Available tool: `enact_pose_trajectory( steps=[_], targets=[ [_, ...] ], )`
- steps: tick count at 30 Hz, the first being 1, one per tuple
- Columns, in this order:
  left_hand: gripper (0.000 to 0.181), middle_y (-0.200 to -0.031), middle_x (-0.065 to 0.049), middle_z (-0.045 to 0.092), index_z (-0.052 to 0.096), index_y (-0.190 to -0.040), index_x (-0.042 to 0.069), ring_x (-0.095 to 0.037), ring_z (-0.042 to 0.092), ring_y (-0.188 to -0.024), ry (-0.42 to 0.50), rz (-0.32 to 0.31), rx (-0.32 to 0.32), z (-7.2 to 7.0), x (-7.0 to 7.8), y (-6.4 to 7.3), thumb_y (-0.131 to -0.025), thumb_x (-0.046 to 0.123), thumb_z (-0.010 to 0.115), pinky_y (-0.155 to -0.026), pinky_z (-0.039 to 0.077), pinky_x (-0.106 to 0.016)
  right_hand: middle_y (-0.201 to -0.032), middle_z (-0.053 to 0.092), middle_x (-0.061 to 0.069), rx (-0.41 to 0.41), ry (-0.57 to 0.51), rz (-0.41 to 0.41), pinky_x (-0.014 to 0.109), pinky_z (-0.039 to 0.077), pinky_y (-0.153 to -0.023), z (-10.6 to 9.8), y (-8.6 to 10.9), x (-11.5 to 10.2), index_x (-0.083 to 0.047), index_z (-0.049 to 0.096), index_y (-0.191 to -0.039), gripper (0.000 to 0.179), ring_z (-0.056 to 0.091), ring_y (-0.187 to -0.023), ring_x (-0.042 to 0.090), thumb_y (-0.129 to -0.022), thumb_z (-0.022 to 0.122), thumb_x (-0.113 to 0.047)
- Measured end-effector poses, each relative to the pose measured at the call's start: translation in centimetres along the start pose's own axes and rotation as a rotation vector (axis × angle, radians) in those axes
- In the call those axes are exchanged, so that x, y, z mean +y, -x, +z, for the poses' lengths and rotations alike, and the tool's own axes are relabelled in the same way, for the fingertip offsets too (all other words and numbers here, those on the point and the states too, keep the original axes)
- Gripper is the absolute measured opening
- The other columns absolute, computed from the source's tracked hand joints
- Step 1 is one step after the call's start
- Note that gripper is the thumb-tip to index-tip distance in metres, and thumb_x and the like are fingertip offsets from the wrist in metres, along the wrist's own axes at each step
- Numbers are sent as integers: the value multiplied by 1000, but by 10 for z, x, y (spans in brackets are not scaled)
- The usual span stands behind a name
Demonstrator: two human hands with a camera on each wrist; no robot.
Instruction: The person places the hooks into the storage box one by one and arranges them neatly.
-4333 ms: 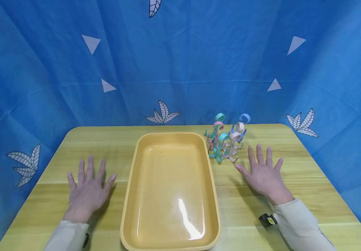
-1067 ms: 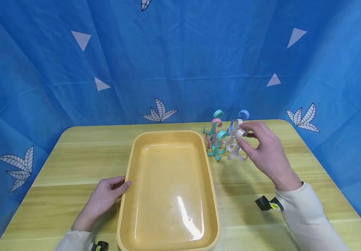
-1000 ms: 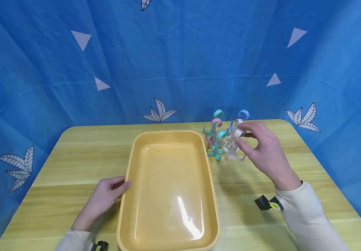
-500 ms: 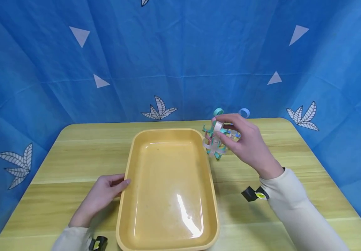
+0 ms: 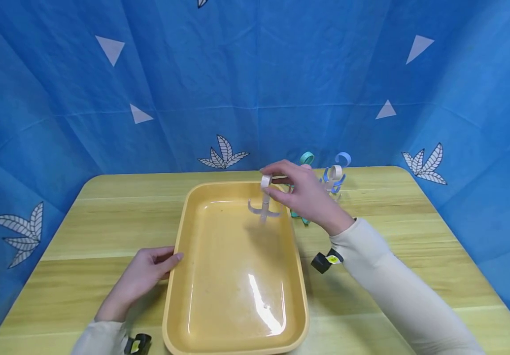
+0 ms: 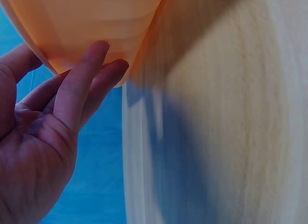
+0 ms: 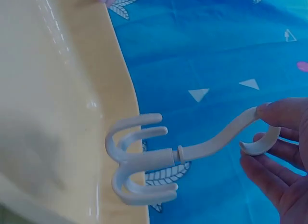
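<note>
A white multi-prong hanging hook (image 7: 149, 159) with a curved top hangs from my right hand (image 5: 305, 192), which pinches it by the curl. In the head view this hook (image 5: 264, 209) is over the far right part of a yellow plastic tray (image 5: 232, 266), its prongs pointing down. My left hand (image 5: 146, 271) grips the tray's left rim between thumb and fingers. In the left wrist view the fingers (image 6: 79, 91) lie against the tray's outer wall (image 6: 96, 26). Behind my right hand stand another white hook (image 5: 335, 172), a blue hook (image 5: 343, 159) and a green hook (image 5: 307, 158), partly hidden.
The wooden table (image 5: 117, 212) carries the tray in its middle. A blue curtain (image 5: 255, 88) with leaf and triangle prints hangs behind and at both sides. A black wrist strap piece (image 5: 323, 262) sits below my right sleeve.
My right hand has lifted one white hook out of the group and carried it left, over the tray. The left hand, flat on the table at first, has come to the tray's rim and stays there.
</note>
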State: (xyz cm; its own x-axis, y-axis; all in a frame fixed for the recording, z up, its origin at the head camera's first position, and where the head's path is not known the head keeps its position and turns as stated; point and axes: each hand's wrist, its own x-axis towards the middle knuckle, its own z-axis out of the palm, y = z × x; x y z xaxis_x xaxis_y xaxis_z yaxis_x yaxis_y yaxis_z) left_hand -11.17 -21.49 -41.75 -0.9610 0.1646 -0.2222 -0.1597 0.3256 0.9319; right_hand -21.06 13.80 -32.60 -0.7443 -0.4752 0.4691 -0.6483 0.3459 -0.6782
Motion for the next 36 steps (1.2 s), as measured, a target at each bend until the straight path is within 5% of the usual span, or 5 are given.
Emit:
enact_pose_trajectory(
  steps=[18, 36],
  targets=[
    [49, -118, -21, 65, 57, -128, -12, -28, 64, -106, -24, 23, -63, -36, 2, -41, -99, 27, 63, -84, 57, -35, -118, 61, 6, -100, -236, 168, 36, 52, -95, 56, -75, 25, -4, 64, -122, 31, 60, -110, 22, -91, 70, -3],
    [47, -116, -22, 66, 59, -125, -13, -28, 64, -106, -23, 48, -122, -61, -1, -85, -99, 25, 63, -84, 57, -34, -119, 59, 11, -113, -199, 212, 28, 50, -97, 94, -112, 55, 0, 63, -119, 28, 59, -109, 19, -91, 69, 1]
  ],
)
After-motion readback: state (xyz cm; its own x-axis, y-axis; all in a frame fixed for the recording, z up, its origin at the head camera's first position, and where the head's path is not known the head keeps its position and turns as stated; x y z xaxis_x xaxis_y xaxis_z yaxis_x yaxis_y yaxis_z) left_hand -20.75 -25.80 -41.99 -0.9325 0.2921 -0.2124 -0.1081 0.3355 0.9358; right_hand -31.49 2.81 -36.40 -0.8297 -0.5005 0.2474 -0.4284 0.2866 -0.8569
